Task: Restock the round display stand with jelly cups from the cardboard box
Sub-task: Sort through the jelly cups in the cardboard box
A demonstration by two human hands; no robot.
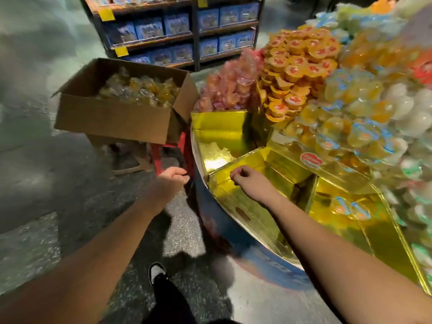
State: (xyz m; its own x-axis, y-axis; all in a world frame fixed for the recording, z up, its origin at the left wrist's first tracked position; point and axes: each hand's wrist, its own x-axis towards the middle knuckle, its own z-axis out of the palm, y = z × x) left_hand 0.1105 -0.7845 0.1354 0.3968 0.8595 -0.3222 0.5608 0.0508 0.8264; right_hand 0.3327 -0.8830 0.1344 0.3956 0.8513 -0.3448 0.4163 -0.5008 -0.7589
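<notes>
Gold-foil-lined round display stand (pixel 236 134), blue printed outer wall, divided by gold partitions into wedge compartments; serves as the reference point below.

Brown open-topped cardboard box (pixel 112 118): to the left of the stand, flaps up, raised on a red support (pixel 181 146) just beside the stand's rim. Filled with clear yellowish jelly cups (pixel 140 90), loosely heaped.

Compartments nearest the viewer: gold floor bare in most of them. Two clear cups with blue-and-orange lids (pixel 349 208) lie together in the right-hand compartment.

Upper stand: stacked orange cups with red-marked lids (pixel 297 66) at centre; pink-red cups (pixel 230 87) on their left, toward the box; clear cups with blue lids and pale white cups (pixel 364 111) banked to the right. Right edge blurred.

Left hand (pixel 174 176): over the floor just outside the stand's left rim, between stand and box, fingers curled loosely inward; nothing visible in it.

Right hand (pixel 245 177): over the front gold partition inside the stand, fingers curled into a loose fist; whether it encloses anything cannot be told.

Dark speckled floor (pixel 70 183): below the stand, one black-and-white shoe (pixel 157 273) on it.

Dark shelving unit (pixel 182 36): behind the stand and box, rows of blue boxed goods, yellow tags.
</notes>
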